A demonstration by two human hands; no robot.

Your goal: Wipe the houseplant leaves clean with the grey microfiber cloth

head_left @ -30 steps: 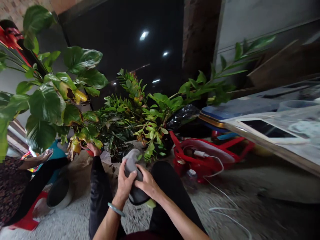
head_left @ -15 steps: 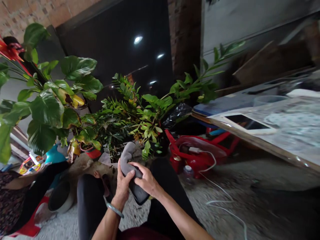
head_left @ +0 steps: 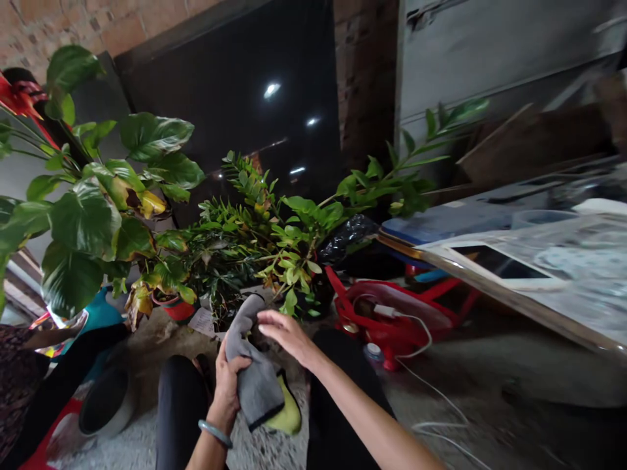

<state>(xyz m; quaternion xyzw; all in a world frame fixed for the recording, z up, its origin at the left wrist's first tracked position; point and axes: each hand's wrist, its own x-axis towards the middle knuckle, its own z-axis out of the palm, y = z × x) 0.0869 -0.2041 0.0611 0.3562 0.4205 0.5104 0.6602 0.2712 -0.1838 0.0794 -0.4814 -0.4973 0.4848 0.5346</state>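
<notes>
A brick wall (head_left: 98, 26) borders a dark panel (head_left: 235, 85).

No readable text (marks on the paper slip (head_left: 202, 322) illegible).

My left hand (head_left: 228, 378) is curled around its hold, thumb laid across the near face and pointing rightward, the other fingers wrapping the outer side and mostly out of my sight. The left wrist (head_left: 219, 412) looks nearly straight, and my bare left forearm (head_left: 204, 447) rises steeply from below. My right hand (head_left: 292, 341) is loose and unclosed, higher than the left, back up, its fingers stretched leftward with a slight bend. I can't make out all 5 digits. My right forearm (head_left: 362, 408) runs in a long diagonal from the lower right, bare as well. My 2 hands are apart.
</notes>
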